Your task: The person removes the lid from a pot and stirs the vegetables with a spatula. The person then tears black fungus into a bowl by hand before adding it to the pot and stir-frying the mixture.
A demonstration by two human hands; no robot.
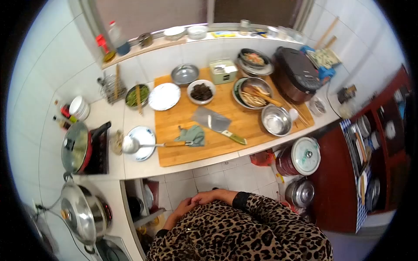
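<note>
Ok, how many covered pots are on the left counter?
2: the red pan on the black cooktop, and the steel pot lower in the picture. More may be hidden past the dark edge.

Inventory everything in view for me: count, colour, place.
Cutting board: 1, light brown, centre.
Cleaver: 1, silver, mid-board.
Ladle: 1, silver, across board's left edge.
Blue-rimmed plate: 1, white, under ladle.
Cloth: 1, grey-green, board's front left.
White plate: 1, white, board's back left.
Foodless steel bowls: 2, silver, board's back and front right.
Food bowls: 4, white or grey, around board's back.
Canister: 1, pale green, board's back.
Rice cooker: 1, dark brown, back right.
Lidded pan: 1, red, left.
Lidded pot: 1, silver, front left.
Lidded floor containers: 2, dark red and silver, right.
Cabinet: 1, dark red, far right.
Windowsill items: several, mixed, back.
Left hand, right hand: 2, bare, at waist.
</note>
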